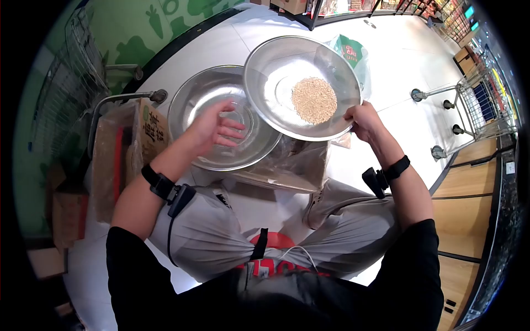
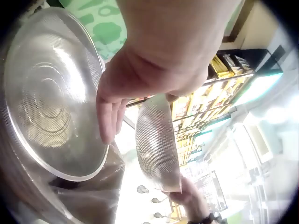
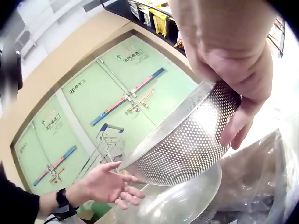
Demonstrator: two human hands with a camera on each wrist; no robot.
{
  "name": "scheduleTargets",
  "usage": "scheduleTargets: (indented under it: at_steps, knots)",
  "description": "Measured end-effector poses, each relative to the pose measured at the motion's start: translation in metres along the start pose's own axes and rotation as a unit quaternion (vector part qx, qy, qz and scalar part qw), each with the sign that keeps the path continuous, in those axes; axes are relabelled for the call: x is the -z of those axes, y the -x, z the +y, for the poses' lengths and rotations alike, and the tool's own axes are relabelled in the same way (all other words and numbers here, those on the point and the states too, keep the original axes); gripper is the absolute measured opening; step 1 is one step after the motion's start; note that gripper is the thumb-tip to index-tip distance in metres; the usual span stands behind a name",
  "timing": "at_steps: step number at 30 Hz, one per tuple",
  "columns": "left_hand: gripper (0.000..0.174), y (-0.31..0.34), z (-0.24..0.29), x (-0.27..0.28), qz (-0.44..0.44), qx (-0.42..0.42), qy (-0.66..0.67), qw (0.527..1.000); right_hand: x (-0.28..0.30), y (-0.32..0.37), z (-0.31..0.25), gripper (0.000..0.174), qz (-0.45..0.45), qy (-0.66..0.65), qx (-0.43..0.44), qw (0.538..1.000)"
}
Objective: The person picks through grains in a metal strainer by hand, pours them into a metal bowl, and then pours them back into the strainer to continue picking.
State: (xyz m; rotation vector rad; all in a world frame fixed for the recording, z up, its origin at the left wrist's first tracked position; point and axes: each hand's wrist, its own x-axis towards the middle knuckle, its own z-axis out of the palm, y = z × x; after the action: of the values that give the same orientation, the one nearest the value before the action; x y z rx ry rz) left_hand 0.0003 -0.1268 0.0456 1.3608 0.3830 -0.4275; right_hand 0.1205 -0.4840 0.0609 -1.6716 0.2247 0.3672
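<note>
My right hand [image 1: 364, 120] grips the rim of a perforated metal strainer [image 1: 270, 71], thumb and fingers on either side of its edge. A round heap of pale tan grains [image 1: 314, 100] lies inside, toward the right. In the right wrist view the strainer [image 3: 187, 149] is held up and tilted, its underside of small holes showing. Below and left of it sits a second wide metal mesh strainer [image 1: 187, 99], its ringed bottom visible. Over this lower one hovers my left hand [image 1: 215, 127], fingers spread, holding nothing.
Under the lower strainer stands a carton lined with clear plastic [image 1: 298, 176]. Another cardboard box [image 1: 154, 127] is at the left by a cart. A green and white bag [image 1: 353, 55] lies behind the raised strainer. To the right stands a shopping cart [image 1: 475, 105].
</note>
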Motion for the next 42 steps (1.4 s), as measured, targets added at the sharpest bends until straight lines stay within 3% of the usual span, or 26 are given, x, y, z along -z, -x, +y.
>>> scheduleTargets:
  at_steps: [4,5,7,11,13,17,19,21,23,26,28,29,30,34,36,39,42]
  knots:
    - [0.078,-0.008,0.008,0.024,0.057,0.000,0.016,0.998,-0.007,0.006,0.015,0.038,-0.065,0.146,-0.028,0.987]
    - [0.078,-0.007,0.009,0.029,0.094,0.008,0.030,0.995,-0.006,0.006,0.016,0.038,-0.065,0.142,-0.032,0.987]
    - [0.078,-0.005,0.010,0.039,0.099,0.011,0.012,0.995,-0.004,0.003,0.016,0.037,-0.040,0.059,-0.036,0.997]
    - [0.070,-0.007,0.007,0.051,0.106,0.014,0.002,0.994,-0.015,0.024,0.006,0.034,-0.016,0.035,0.003,0.999]
    - [0.070,-0.010,0.007,0.051,0.106,0.012,0.000,0.994,-0.013,0.018,0.016,0.035,-0.064,0.126,0.001,0.990]
    - [0.071,-0.002,0.012,0.047,0.072,0.011,-0.016,0.997,0.008,-0.001,0.011,0.043,-0.035,0.088,-0.012,0.995]
    - [0.071,-0.001,0.012,0.045,0.053,0.010,-0.017,0.998,-0.009,0.028,-0.005,0.043,-0.006,0.071,0.008,0.997]
    - [0.072,-0.006,0.012,0.047,0.053,0.000,0.001,0.999,-0.013,0.023,0.011,0.042,-0.062,0.095,0.060,0.992]
    - [0.073,-0.008,0.012,0.046,0.040,0.004,-0.001,0.999,-0.009,0.014,0.013,0.043,-0.068,0.100,0.024,0.992]
    - [0.072,0.004,0.020,0.040,0.008,0.020,-0.005,1.000,-0.003,0.017,0.001,0.041,-0.009,0.077,-0.005,0.997]
    - [0.071,0.009,0.023,0.026,-0.017,0.033,-0.001,0.999,-0.016,0.029,0.002,0.040,-0.013,0.098,0.026,0.995]
    - [0.070,0.009,0.021,0.018,-0.037,-0.005,0.075,0.996,-0.021,0.035,0.004,0.039,-0.018,0.113,0.055,0.992]
    - [0.069,0.010,0.021,0.011,-0.056,-0.043,0.149,0.986,-0.024,0.036,0.003,0.039,-0.064,0.120,0.026,0.990]
    - [0.066,0.026,0.028,0.005,-0.010,-0.059,0.129,0.990,-0.033,0.047,-0.002,0.038,-0.079,0.086,0.032,0.993]
    - [0.065,0.028,0.029,0.012,-0.084,-0.108,0.175,0.975,-0.032,0.048,-0.006,0.039,-0.079,0.088,0.028,0.993]
    - [0.061,0.047,0.050,-0.002,-0.076,-0.047,0.224,0.970,-0.025,0.045,-0.008,0.041,-0.070,0.096,0.031,0.992]
    - [0.050,0.044,0.037,0.015,-0.100,-0.102,0.182,0.973,-0.025,0.043,-0.005,0.042,-0.068,0.109,0.059,0.990]
